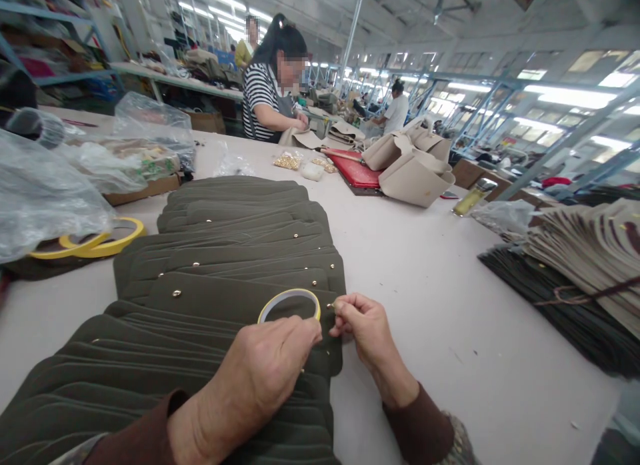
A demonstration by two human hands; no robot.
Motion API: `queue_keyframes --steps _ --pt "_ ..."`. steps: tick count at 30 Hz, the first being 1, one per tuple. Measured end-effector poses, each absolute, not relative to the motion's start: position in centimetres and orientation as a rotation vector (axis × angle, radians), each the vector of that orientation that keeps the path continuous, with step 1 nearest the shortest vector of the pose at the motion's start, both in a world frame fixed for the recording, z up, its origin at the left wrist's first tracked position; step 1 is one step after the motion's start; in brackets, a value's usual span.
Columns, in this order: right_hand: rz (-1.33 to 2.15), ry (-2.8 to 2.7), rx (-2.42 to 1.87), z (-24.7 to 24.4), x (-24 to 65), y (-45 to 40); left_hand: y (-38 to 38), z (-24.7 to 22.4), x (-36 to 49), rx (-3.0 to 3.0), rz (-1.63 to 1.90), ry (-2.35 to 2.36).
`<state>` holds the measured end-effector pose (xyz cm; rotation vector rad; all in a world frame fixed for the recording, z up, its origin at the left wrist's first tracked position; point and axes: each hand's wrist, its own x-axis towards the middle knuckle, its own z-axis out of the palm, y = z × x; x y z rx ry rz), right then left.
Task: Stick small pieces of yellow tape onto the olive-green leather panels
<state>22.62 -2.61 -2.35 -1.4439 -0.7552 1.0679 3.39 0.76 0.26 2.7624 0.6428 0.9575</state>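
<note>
My left hand (273, 365) grips a thin yellow tape roll (289, 298) upright over a spread of overlapping dark olive leather pieces (225, 265) with small brass studs. My right hand (363, 328) pinches something small at the roll's right side, probably the tape end, right at the edge of the top leather piece. Both hands rest on the leather near the table's front.
Yellow tape rolls (95, 242) lie at left beside clear plastic bags (45, 185). Beige handbags (415, 165) and a red tray (357, 172) stand at the back. A small bottle (473, 197) and stacked leather pieces (585, 258) are at right. A person in a striped shirt (265, 92) works across the table.
</note>
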Motion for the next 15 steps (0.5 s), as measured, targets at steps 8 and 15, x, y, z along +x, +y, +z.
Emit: queue_keyframes --steps 8,15 --pt "1.055 -0.994 -1.575 -3.0 24.5 -2.4 2.2 0.1 3.4 2.893 0.255 1.077" --pt "0.781 -1.265 -1.763 -3.2 23.1 -2.1 2.1 0.0 3.7 2.855 0.168 1.1"
